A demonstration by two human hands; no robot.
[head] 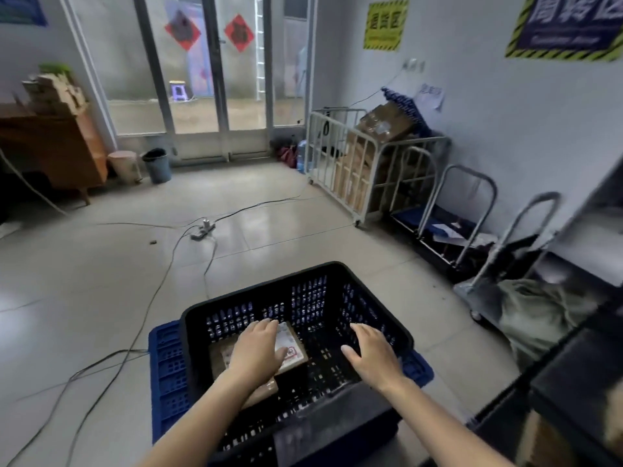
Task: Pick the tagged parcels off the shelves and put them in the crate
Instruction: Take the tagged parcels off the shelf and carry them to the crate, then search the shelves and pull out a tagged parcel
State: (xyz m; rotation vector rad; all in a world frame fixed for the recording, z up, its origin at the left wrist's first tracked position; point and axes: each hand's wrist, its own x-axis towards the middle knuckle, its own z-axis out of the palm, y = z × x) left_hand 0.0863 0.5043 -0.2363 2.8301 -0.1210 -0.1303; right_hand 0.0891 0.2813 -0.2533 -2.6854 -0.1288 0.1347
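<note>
Parcel point(296, 360) in crate point(310, 298) mostly covered by left hand point(256, 352), laid flat on it; right hand point(371, 355) held released, empty. Label point(285, 338) blurred.

Labelled brown parcel point(292, 352) lies flat inside black crate point(374, 298).

Bare left hand point(257, 348), bare right hand point(373, 358), forearms point(205, 412) uncovered
</note>
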